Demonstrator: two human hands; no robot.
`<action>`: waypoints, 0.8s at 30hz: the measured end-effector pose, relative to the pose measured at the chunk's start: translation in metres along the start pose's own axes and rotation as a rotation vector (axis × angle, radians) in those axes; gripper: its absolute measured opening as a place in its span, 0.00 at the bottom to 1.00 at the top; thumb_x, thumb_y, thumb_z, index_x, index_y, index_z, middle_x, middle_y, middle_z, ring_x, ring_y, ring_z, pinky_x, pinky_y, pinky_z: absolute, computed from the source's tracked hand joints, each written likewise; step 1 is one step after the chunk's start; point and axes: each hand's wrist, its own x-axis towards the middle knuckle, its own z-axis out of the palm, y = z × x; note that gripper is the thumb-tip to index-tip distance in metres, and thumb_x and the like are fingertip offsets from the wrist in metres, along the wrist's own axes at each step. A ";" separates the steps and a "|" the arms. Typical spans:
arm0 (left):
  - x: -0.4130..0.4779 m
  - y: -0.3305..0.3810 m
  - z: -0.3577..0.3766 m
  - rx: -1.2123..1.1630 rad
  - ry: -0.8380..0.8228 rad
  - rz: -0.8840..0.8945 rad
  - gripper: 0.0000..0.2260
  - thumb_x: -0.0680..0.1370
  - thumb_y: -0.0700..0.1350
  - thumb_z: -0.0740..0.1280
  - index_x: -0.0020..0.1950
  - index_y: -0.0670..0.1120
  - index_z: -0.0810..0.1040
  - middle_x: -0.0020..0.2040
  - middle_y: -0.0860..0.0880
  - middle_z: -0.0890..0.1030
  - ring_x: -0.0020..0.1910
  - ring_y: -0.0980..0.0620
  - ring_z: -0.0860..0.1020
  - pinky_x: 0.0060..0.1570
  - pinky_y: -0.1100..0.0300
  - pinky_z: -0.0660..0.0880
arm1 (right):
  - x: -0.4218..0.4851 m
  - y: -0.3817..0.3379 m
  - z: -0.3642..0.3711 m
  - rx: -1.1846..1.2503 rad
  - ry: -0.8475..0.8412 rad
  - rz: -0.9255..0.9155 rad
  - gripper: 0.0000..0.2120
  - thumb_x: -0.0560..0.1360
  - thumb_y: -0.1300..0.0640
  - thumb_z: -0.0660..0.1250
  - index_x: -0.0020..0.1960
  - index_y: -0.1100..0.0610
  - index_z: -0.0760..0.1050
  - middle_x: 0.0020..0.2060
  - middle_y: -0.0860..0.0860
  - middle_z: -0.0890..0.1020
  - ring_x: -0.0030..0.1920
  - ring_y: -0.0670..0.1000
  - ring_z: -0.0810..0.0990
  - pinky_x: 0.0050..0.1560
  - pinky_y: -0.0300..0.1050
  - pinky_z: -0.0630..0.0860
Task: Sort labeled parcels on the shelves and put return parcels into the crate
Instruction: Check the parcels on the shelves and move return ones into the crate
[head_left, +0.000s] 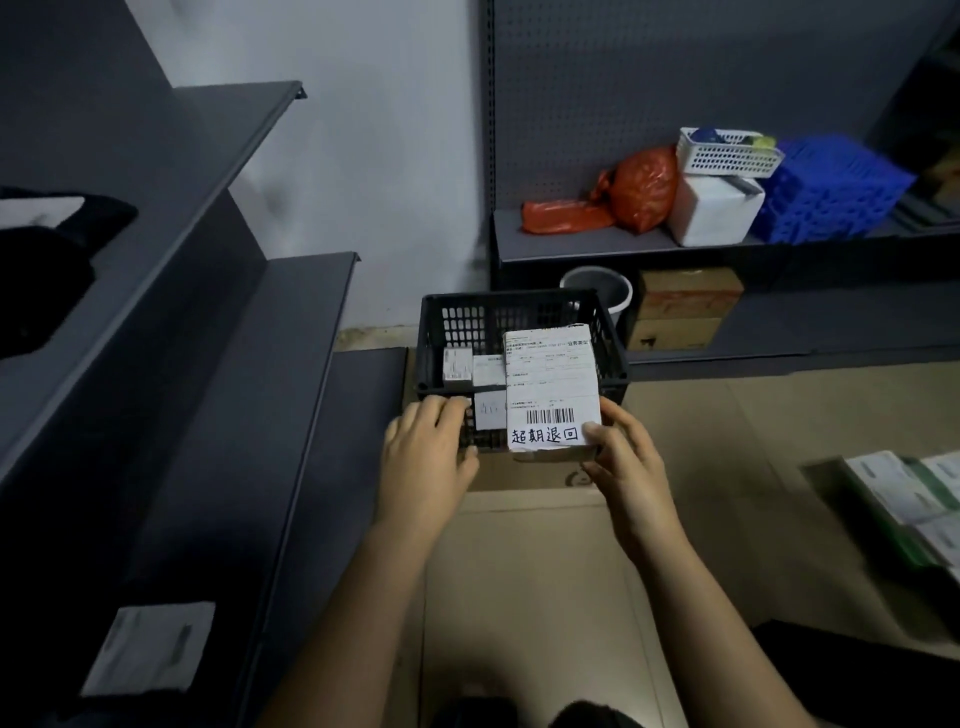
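Parcel (551, 387), white and flat, with a barcode and handwritten characters on its label, is held over the right half of the black crate (457, 319), its near end out past the front rim. The right hand (626, 467) pinches the near right corner, thumb on the label and fingers beneath. The left hand (428, 457) grips the crate's front rim, fingers curled over it. Smaller labelled parcels (470, 366) lie inside the crate, which sits on a cardboard box (519, 475). To the left run grey shelves (291, 332), the lowest bearing a grey packet (150, 649). On the far shelf (571, 241) sit an orange bag (641, 189) and a blue basket (831, 189).
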 end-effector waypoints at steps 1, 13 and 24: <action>0.015 -0.005 0.005 -0.007 -0.008 -0.003 0.20 0.69 0.43 0.75 0.59 0.45 0.77 0.52 0.48 0.78 0.52 0.45 0.76 0.52 0.50 0.73 | 0.015 -0.001 0.006 -0.002 0.003 0.003 0.18 0.76 0.58 0.67 0.64 0.48 0.75 0.57 0.50 0.82 0.49 0.42 0.82 0.45 0.40 0.74; 0.201 -0.035 0.093 -0.027 -0.049 -0.058 0.20 0.71 0.45 0.73 0.61 0.46 0.75 0.55 0.49 0.78 0.54 0.48 0.75 0.54 0.53 0.71 | 0.236 -0.029 0.046 -0.016 -0.061 0.060 0.16 0.76 0.58 0.67 0.63 0.49 0.76 0.53 0.47 0.85 0.53 0.48 0.83 0.49 0.44 0.77; 0.297 -0.071 0.177 -0.012 -0.210 -0.173 0.19 0.74 0.45 0.71 0.63 0.44 0.74 0.55 0.46 0.77 0.54 0.46 0.74 0.54 0.52 0.70 | 0.380 -0.008 0.070 -0.073 -0.121 0.233 0.16 0.77 0.57 0.66 0.64 0.49 0.75 0.57 0.51 0.83 0.58 0.50 0.81 0.58 0.49 0.78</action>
